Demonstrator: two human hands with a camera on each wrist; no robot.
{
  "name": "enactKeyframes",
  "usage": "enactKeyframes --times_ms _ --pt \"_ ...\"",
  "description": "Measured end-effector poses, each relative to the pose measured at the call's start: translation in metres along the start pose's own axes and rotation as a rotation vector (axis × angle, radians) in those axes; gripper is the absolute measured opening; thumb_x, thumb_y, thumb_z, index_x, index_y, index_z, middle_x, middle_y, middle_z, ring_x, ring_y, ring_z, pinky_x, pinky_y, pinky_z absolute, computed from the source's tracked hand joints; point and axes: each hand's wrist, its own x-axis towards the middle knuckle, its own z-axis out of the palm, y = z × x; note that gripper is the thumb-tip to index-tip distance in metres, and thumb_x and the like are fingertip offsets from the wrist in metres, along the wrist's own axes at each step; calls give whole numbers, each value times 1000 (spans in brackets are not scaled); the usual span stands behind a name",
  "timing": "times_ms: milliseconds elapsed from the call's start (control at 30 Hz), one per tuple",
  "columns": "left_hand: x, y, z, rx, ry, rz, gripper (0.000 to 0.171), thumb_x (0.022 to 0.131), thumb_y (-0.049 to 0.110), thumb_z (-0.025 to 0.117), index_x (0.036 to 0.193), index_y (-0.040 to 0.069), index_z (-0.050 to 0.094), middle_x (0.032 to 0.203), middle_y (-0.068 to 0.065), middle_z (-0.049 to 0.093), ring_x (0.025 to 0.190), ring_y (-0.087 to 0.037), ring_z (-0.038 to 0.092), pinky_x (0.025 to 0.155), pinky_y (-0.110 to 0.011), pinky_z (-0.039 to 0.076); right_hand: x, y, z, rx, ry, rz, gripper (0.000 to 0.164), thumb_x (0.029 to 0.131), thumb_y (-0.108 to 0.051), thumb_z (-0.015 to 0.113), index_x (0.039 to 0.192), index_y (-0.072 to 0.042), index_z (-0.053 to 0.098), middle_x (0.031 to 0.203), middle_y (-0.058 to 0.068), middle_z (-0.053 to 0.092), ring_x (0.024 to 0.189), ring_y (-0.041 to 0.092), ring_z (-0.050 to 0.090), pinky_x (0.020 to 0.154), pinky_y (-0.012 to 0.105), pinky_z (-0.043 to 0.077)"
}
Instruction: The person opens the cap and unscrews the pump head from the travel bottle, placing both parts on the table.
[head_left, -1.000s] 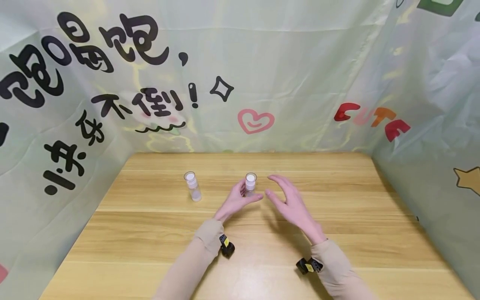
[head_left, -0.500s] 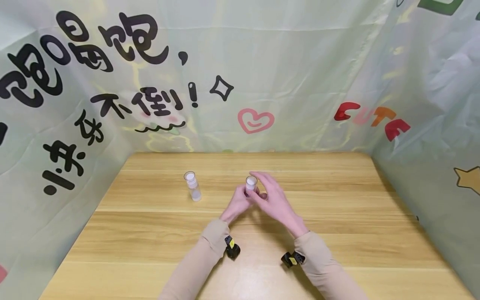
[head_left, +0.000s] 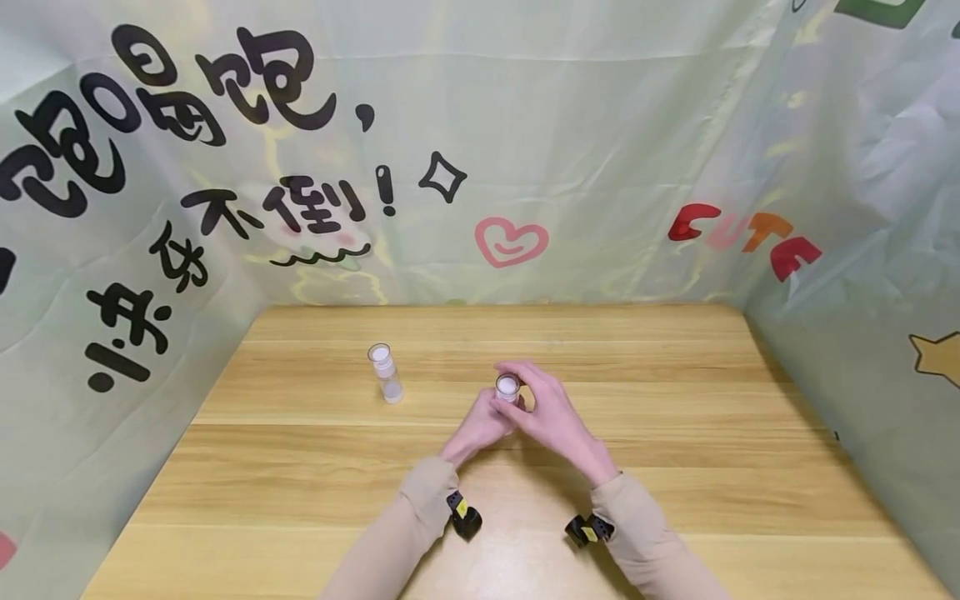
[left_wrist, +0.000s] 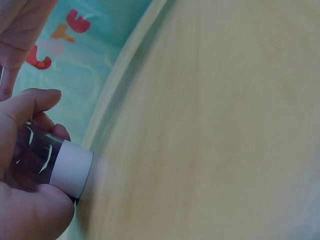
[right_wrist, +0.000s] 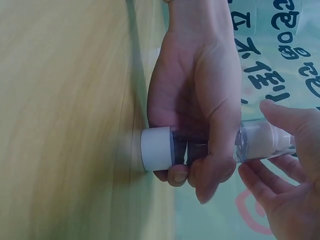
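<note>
A clear cylindrical bottle [head_left: 507, 386] with a clear cap over a white top is between my hands near the middle of the table. My left hand [head_left: 481, 423] grips its body; in the right wrist view the fingers of that hand curl round the clear middle. The bottle's white base [right_wrist: 156, 148] sticks out below the left hand, close over the wood; whether it touches is hard to tell. My right hand [head_left: 553, 421] holds the clear cap [right_wrist: 265, 139] between thumb and fingers. In the left wrist view the white base [left_wrist: 72, 169] shows past the left fingers.
A second, similar bottle [head_left: 386, 373] stands upright on the wooden table [head_left: 247, 467], to the left of my hands. Printed cloth walls [head_left: 600, 150] enclose the table at the back and both sides. A small black camera sits on each wrist.
My right hand has come in from the right and taken the cap of the bottle. My left hand's grip has closed round the body, and the bottle has shifted slightly toward me.
</note>
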Motion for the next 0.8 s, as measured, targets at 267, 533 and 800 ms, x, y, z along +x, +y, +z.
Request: enactKeyframes --times_ms 267,533,800 --pt "-8 1 4 2 -28 -7 9 83 -6 55 89 -7 61 68 6 53 58 -5 45 54 -19 40 -7 -3 -4 46 9 -47 39 82 -10 81 118 -3 68 111 10 73 104 25 70 92 39 58" --pt "-9 -1 5 4 -21 -9 11 85 -3 58 94 -8 61 74 6 54 62 -6 46 55 -19 39 -9 -3 -3 47 20 -57 36 81 -9 81 115 -4 69 108 8 73 101 23 71 89 37 59" --pt "-10 0 5 6 -32 9 6 84 -1 61 90 -3 62 72 7 54 62 -6 46 56 -19 40 -8 -4 -4 45 37 -70 36 81 -8 81 114 -2 69 110 15 74 103 27 71 91 39 58"
